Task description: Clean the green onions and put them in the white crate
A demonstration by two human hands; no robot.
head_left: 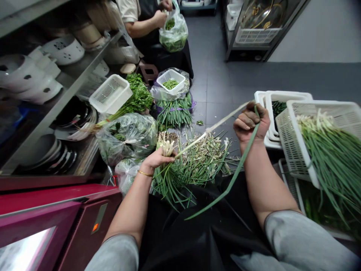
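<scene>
My left hand (156, 158) is closed round a bunch of green onions (168, 148), their white ends up and green tops hanging down. On the right, my right hand (251, 122) is raised, fingers pinched on a long green onion leaf (239, 165) that droops toward my lap. A pale, thin strip (213, 127) stretches taut between both hands; whether it is one piece with the leaf is hidden by my fingers. Below lies a heap of onion trimmings (205, 156) on the floor.
White baskets (299, 150) with green onions (335, 150) stand at right. Bagged greens (126, 135), leafy herbs (138, 92) and a white basket (109, 92) lie left, beside a dish shelf (84, 71). Ahead, a person (141, 28) handles a plastic bag (175, 32) of greens.
</scene>
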